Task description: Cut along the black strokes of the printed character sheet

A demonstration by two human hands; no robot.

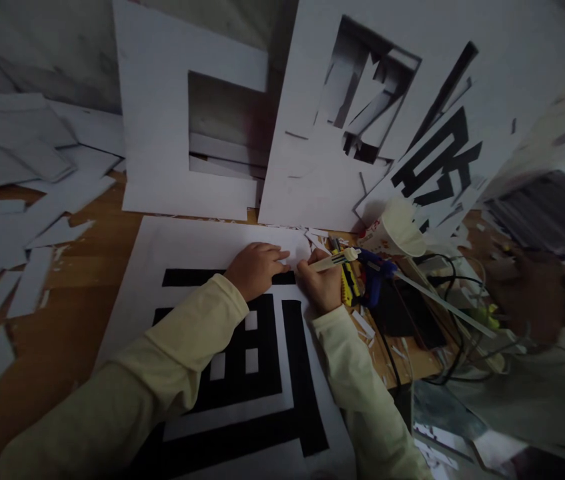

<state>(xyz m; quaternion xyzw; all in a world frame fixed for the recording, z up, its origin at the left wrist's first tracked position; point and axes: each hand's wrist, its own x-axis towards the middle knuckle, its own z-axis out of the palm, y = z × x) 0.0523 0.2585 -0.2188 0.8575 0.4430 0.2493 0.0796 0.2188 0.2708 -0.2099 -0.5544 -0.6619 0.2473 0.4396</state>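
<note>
Head view: white sheet printed with bold black block lettering (252, 383) lies flat on the brown wooden table (82, 267), directly under both hands. Right hand (323, 285) has a slim cream pen-shaped tool (335, 259) gripped between the fingers, at the sheet's right side near the top black bar. Tip is hidden by the fingers, so can't tell whether it's a blade or a marker. Left hand (258, 268) rests on the sheet beside that bar, fingers loosely bent toward the right hand, nothing visible in its grasp.

Progress, my read: this sheet looks partway at best. Its outer shape reads as one piece, black strokes in place, no through-opening I can confirm. Small pale windows in the black block could be print or cuts, can't tell. Thin white slivers (315, 237) at the upper right edge hint at trimming close by. Cutting on other pieces looks well advanced: white board with a square opening (152, 133) and white board with a jagged-edged opening (312, 180) stand upright behind, and white offcuts (37, 280) cover the table's left side.

Right of the hands: yellow-and-black tools (347, 283), blue glue gun (375, 267), white paper cup (397, 230). Co-worker's hand (527, 293) is blurred at far right.
</note>
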